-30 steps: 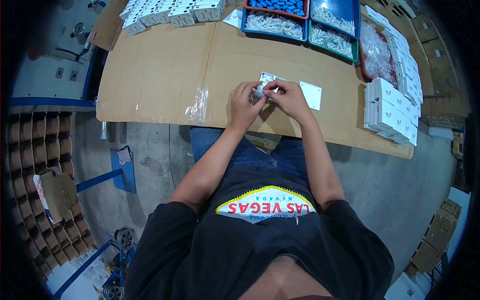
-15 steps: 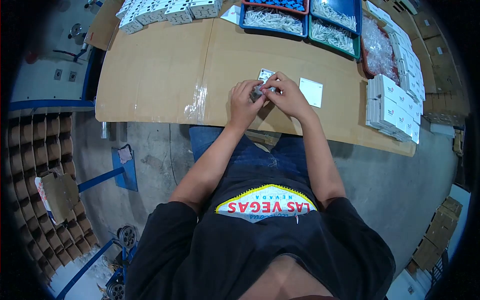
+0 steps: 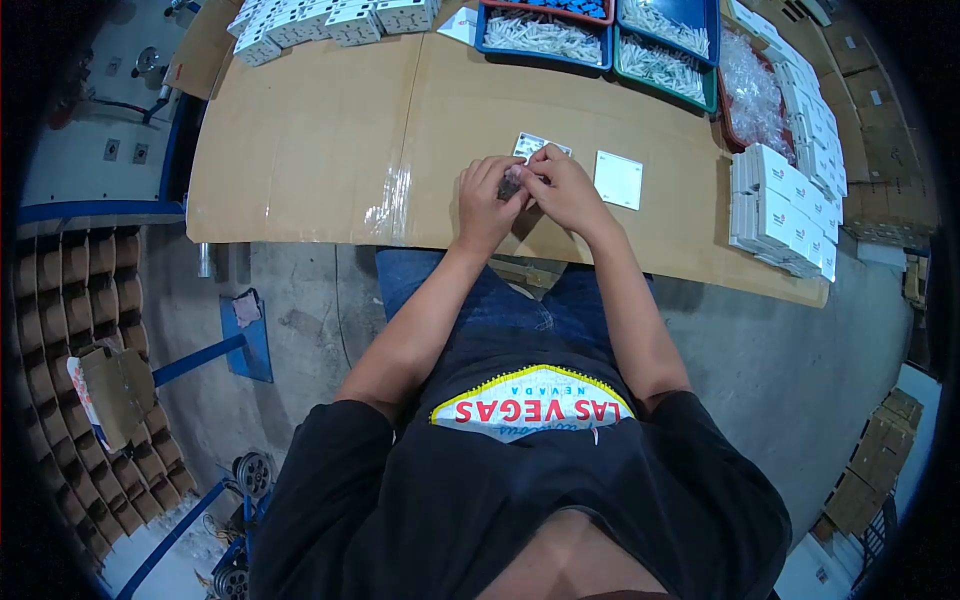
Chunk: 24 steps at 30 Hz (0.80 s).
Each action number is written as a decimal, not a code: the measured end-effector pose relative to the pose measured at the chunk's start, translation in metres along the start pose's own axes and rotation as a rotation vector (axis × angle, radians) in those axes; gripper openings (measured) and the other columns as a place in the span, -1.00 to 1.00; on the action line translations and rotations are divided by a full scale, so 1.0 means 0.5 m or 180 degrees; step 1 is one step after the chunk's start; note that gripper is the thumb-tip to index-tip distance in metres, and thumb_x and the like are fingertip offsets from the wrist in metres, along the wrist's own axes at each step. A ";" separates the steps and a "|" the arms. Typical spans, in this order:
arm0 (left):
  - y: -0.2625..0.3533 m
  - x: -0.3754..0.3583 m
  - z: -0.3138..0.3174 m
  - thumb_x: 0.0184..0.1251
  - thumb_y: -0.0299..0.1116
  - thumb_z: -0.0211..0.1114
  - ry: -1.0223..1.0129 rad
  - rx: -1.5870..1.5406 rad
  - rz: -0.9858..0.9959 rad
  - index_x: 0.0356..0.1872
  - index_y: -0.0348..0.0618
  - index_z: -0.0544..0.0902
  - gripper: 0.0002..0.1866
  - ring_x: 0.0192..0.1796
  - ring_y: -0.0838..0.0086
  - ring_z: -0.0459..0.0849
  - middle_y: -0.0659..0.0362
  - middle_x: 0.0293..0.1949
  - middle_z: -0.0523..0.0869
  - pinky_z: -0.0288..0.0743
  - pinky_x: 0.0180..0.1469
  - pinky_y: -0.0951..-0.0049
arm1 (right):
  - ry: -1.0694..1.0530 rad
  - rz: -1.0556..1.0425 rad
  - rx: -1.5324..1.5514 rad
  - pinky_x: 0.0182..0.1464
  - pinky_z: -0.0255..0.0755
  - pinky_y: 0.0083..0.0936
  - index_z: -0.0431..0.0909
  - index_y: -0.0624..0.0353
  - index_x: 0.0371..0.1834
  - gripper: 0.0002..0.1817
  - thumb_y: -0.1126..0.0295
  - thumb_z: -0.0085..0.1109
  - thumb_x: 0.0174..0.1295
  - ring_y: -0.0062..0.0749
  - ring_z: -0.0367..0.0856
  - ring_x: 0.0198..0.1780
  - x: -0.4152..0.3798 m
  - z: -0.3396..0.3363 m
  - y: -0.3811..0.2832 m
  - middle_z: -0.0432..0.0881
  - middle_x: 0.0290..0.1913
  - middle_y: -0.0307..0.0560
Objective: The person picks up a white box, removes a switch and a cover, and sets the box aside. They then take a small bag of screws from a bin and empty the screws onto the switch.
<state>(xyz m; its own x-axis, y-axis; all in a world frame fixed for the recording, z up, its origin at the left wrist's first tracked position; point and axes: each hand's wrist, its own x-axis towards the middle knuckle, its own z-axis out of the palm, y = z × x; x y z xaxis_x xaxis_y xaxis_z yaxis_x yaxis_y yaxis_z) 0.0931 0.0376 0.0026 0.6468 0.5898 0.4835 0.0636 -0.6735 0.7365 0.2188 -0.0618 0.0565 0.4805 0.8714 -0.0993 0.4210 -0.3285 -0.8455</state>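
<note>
Close together over the near part of the cardboard-covered table [image 3: 300, 150], my left hand [image 3: 484, 205] and my right hand [image 3: 570, 195] both pinch a small clear plastic bag [image 3: 511, 183]. What lies inside the bag looks greyish and is too small to make out. Just beyond my fingers lies a white panel [image 3: 530, 146] with dark marks, partly covered by my right hand. To the right of that hand a plain white square plate [image 3: 618, 180] rests flat on the cardboard.
At the back stand blue [image 3: 545, 62] and green [image 3: 665, 85] trays of white plastic pieces, and a red tray [image 3: 735, 115] of clear bags. Stacked white plates [image 3: 785, 215] line the right edge. White boxed units [image 3: 340, 20] sit back left. A cardboard divider rack [image 3: 75, 330] stands at left.
My right hand's fingers have shifted slightly off the plastic bag, so more of it shows between my hands. The whole view has moved a little; the plates and trays stay in place.
</note>
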 end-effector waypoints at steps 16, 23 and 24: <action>-0.008 -0.002 0.005 0.03 -0.38 0.57 0.0087 0.0003 -0.0012 0.00 -0.03 0.72 -0.57 0.01 0.24 0.67 0.22 -0.07 0.75 0.42 0.05 0.22 | -0.0141 -0.0012 0.0680 -0.05 0.57 -0.40 0.75 0.33 -0.13 -0.75 0.33 0.21 0.45 -0.26 0.66 -0.14 0.004 0.018 0.037 0.58 -0.10 0.02; -0.006 -0.002 0.004 0.02 -0.39 0.57 0.0093 -0.0081 0.0008 0.01 -0.04 0.73 -0.56 0.02 0.22 0.68 0.21 -0.05 0.77 0.45 0.08 0.21 | -0.0084 0.0057 0.0683 -0.08 0.53 -0.46 0.72 0.38 -0.11 -0.76 0.37 0.26 0.42 -0.41 0.64 -0.19 0.007 0.024 0.048 0.61 -0.16 -0.08; -0.006 -0.002 0.003 0.02 -0.39 0.57 0.0091 -0.0084 0.0011 0.01 -0.04 0.73 -0.56 0.02 0.22 0.68 0.21 -0.05 0.77 0.45 0.08 0.21 | 0.0000 0.0072 0.0677 -0.09 0.54 -0.46 0.74 0.37 -0.11 -0.76 0.37 0.27 0.40 -0.41 0.65 -0.21 0.007 0.024 0.048 0.64 -0.19 -0.08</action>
<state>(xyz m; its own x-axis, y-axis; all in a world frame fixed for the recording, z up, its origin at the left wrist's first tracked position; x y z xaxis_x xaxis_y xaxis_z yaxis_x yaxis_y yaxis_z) 0.0936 0.0385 -0.0008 0.6250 0.6003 0.4990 0.0411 -0.6637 0.7469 0.2212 -0.0621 0.0296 0.4880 0.8646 -0.1195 0.2381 -0.2636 -0.9348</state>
